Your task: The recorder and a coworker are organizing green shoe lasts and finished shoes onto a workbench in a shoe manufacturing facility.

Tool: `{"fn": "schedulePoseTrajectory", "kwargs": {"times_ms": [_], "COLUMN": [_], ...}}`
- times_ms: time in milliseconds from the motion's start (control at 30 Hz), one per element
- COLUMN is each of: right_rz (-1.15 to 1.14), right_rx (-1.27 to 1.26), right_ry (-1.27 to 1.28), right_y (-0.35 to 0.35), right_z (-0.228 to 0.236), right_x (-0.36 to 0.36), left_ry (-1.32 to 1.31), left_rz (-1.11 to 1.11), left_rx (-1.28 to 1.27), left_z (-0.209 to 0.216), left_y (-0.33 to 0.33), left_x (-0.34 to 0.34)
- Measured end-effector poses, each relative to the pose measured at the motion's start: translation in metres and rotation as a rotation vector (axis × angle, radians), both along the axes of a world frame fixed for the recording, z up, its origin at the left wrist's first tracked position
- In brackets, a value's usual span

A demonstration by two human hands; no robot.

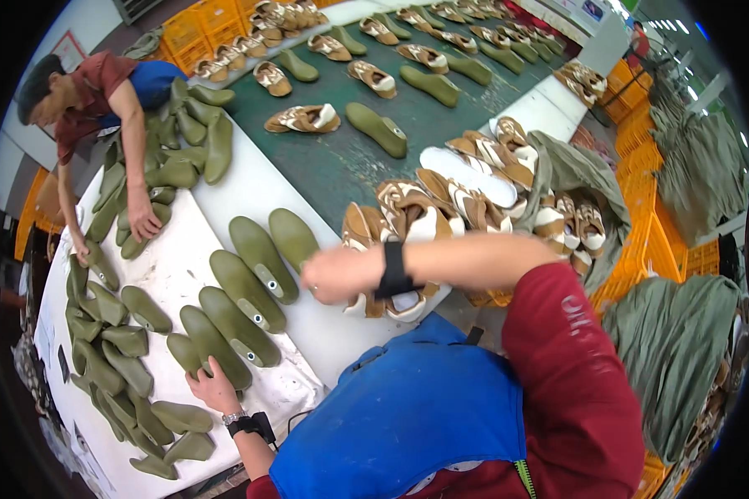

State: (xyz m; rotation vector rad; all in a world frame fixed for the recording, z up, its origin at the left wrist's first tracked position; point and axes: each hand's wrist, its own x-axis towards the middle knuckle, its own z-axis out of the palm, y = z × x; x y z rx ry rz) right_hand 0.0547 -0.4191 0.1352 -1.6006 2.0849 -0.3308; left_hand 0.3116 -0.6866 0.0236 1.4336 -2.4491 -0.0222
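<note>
Green shoe lasts lie side by side in a slanting row on the white table, some with a round metal-rimmed hole at the heel. My left hand is at the near end of this row, its fingers and thumb closed around the heel end of a shoe last. At the row's far end, my right hand covers the heel of another green last. Motion smears its fingers, so I cannot tell whether it grips that last. Brown-and-white shoes are heaped just beyond my right hand.
More loose lasts pile up along the left of the table. A co-worker reaches into them from the far left. Shoes and lasts stand in rows on a green conveyor belt. Orange crates and grey-green cloths are at the right.
</note>
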Motion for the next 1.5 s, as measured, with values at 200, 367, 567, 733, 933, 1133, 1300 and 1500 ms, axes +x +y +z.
{"fn": "schedulePoseTrajectory", "kwargs": {"times_ms": [200,367,567,733,933,1133,1300,1500], "right_rz": [0.048,-0.087,-0.360,-0.619,-0.856,-0.829,-0.566,-0.566], "right_rx": [-0.157,-0.153,0.184,0.035,-0.012,0.135,0.354,0.374], "right_ry": [0.309,0.378,0.116,-0.160,-0.033,0.129,0.085,0.139], "right_y": [-0.017,-0.019,-0.063,-0.064,-0.060,-0.056,-0.055,-0.069], "right_z": [-0.059,-0.056,-0.086,-0.071,-0.096,-0.148,-0.160,-0.094], "right_x": [0.030,0.032,0.001,-0.047,-0.116,-0.164,-0.197,-0.263], "left_ry": [0.028,0.045,0.074,0.100,0.113,0.136,0.097,0.082], "left_rz": [0.059,0.072,0.057,0.055,0.053,0.058,0.069,0.093], "left_rx": [-0.016,0.002,-0.005,-0.001,-0.009,0.005,0.190,0.215], "left_z": [-0.005,0.005,-0.002,0.002,0.004,0.005,0.038,0.035], "left_y": [-0.004,0.004,0.000,0.001,0.002,0.007,0.019,0.013], "left_x": [0.014,0.011,0.009,0.009,0.003,0.009,-0.006,-0.010]}}
